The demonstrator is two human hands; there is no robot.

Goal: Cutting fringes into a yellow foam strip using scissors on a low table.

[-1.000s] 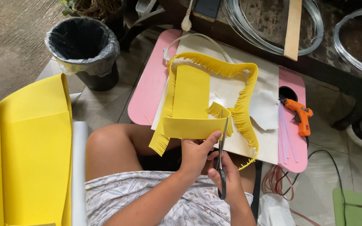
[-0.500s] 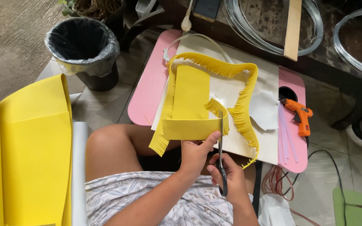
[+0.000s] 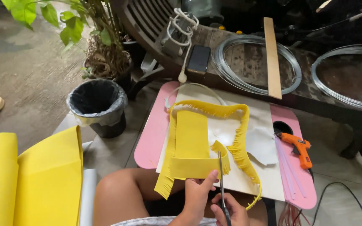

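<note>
Left hand (image 3: 197,196): clenched on the yellow foam strip (image 3: 191,167), pinched at 6 o'clock.
Right hand (image 3: 230,211): grasping scissors (image 3: 221,180).
Change: view tilted up; blades moved further into the fringe, another cut made.

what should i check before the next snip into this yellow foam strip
1. Left hand pinches the yellow foam strip near the cut line: ok.
2. Scissors in the right hand, blades upright at the strip's edge: ok.
3. Left thumb clear of the blades: cannot tell, it lies very close.
4. Cut fringe lies away from the blades: ok.
5. Glue gun lies apart on the pink table: ok.
</note>
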